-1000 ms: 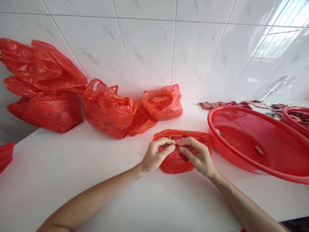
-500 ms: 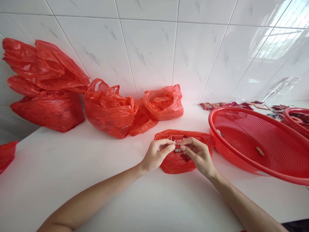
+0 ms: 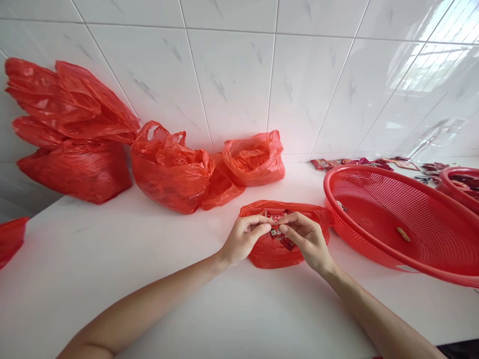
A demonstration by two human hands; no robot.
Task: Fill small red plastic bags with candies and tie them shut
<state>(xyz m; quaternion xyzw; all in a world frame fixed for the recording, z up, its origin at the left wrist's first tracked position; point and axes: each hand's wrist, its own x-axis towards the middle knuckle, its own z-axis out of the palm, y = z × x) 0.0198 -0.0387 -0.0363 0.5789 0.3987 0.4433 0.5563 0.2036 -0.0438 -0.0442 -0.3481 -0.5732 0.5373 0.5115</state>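
Note:
Thumb and fingers of my left hand [image 3: 247,238] pinch the left side of a small red-and-white printed packet [image 3: 276,231]. From the right, my right hand [image 3: 307,239] pinches the same packet, fingertips almost meeting those of the left. My fingers cover part of it. Both hands are above a red plastic bag [image 3: 267,257] lying spread on the white counter. More dark red printed packets [image 3: 288,244] show in the bag below my fingers.
A red mesh basket [image 3: 359,234] stands right of the bag, with a peanut-shaped tan piece [image 3: 403,234] inside. A second red basket [image 3: 447,182], scattered red packets [image 3: 322,164] and scissors [image 3: 422,179] lie beyond. Filled red bags [image 3: 172,174] line the tiled wall at left.
The fingertips have shifted very slightly around the packet, and its lower part shows a little more. Everything else stays in place.

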